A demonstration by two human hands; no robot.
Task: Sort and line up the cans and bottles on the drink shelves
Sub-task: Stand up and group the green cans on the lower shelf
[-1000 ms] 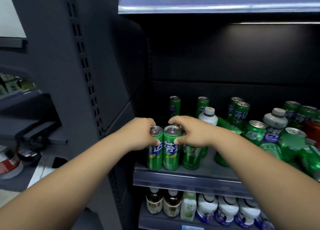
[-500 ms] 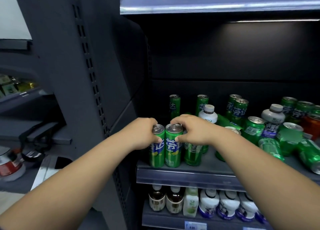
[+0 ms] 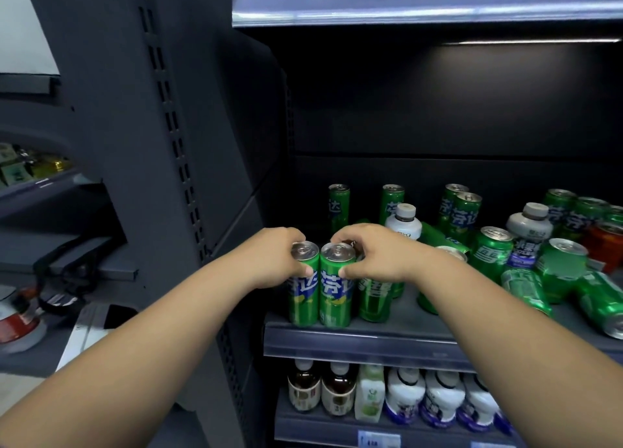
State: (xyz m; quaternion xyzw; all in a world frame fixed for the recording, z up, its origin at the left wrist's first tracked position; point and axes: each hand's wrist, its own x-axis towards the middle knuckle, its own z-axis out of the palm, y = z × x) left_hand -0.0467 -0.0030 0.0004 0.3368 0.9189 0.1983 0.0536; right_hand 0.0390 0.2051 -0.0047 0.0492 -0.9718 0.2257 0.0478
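Gripping the left green can (image 3: 302,299) with my curled left hand (image 3: 271,258) and the right green can (image 3: 336,299) with my right hand (image 3: 376,257); both stand upright, touching, at the front left of the drink shelf (image 3: 371,344).
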